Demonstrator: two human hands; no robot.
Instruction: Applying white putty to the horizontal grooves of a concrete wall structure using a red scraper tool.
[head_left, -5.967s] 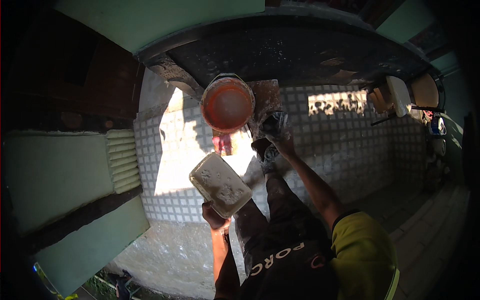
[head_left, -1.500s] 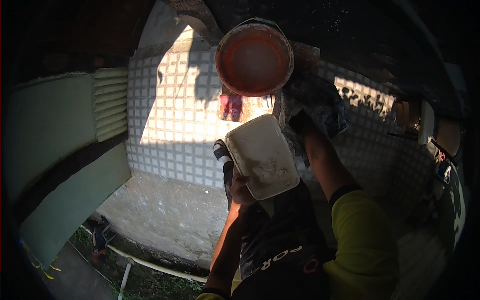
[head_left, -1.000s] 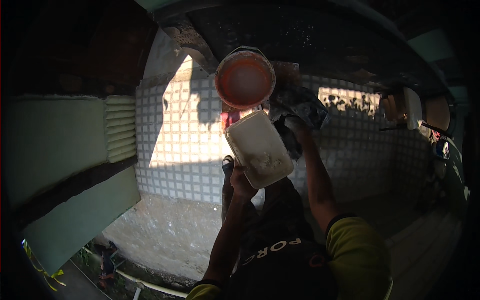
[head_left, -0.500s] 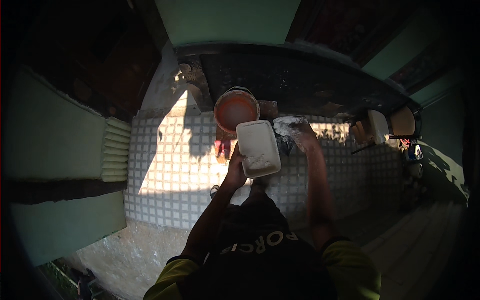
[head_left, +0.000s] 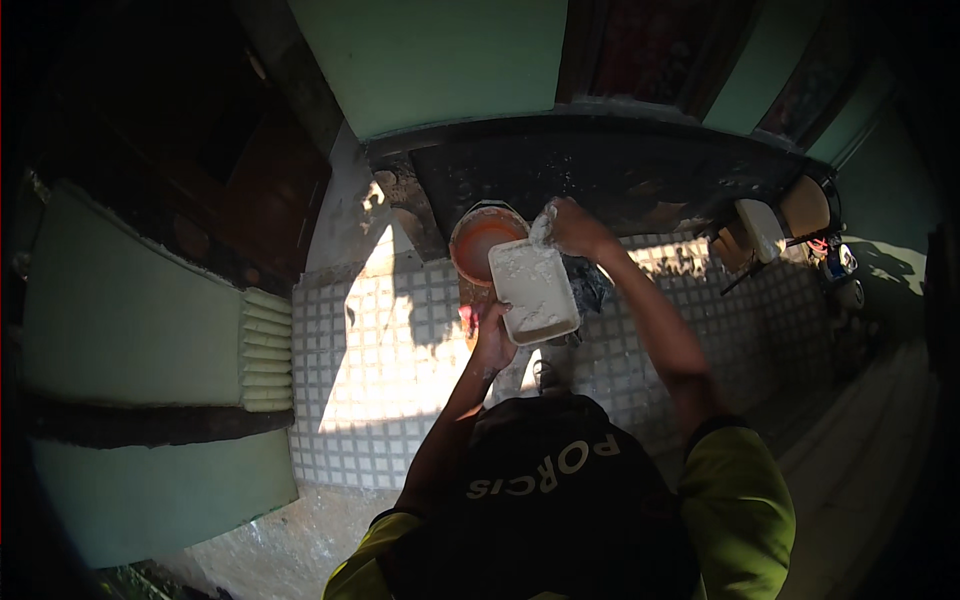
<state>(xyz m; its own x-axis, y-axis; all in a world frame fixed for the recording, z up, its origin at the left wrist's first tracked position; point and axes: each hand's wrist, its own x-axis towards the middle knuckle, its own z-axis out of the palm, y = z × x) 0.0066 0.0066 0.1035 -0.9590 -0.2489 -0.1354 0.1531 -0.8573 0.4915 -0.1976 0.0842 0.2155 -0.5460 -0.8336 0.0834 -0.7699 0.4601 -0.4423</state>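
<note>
My left hand (head_left: 494, 338) grips the near left side of a white rectangular tub (head_left: 574, 318). White powder or paste (head_left: 530, 280) lies in it, rough and lumpy toward the far end. At the tub's far right corner, my right hand (head_left: 577, 228) is closed around a small pale, white-smeared thing (head_left: 541, 228) whose kind does not show. An orange bucket (head_left: 461, 254) with a raised handle stands just beyond the tub on the left, holding something whitish. Below my right forearm is a crumpled black bag (head_left: 592, 287), partly covered by the tub.
A dark ledge (head_left: 500, 160) runs along the green wall (head_left: 440, 60). Chairs (head_left: 760, 230) stand at the far right. Pale square tiles (head_left: 380, 370) cover the floor, with a sunlit patch on the left. A small pink-red item (head_left: 467, 318) lies beside my left hand.
My right hand has moved up and left, from beside the whitish mass over the bag to the tub's far edge. More lumpy white material shows at the tub's far end.
</note>
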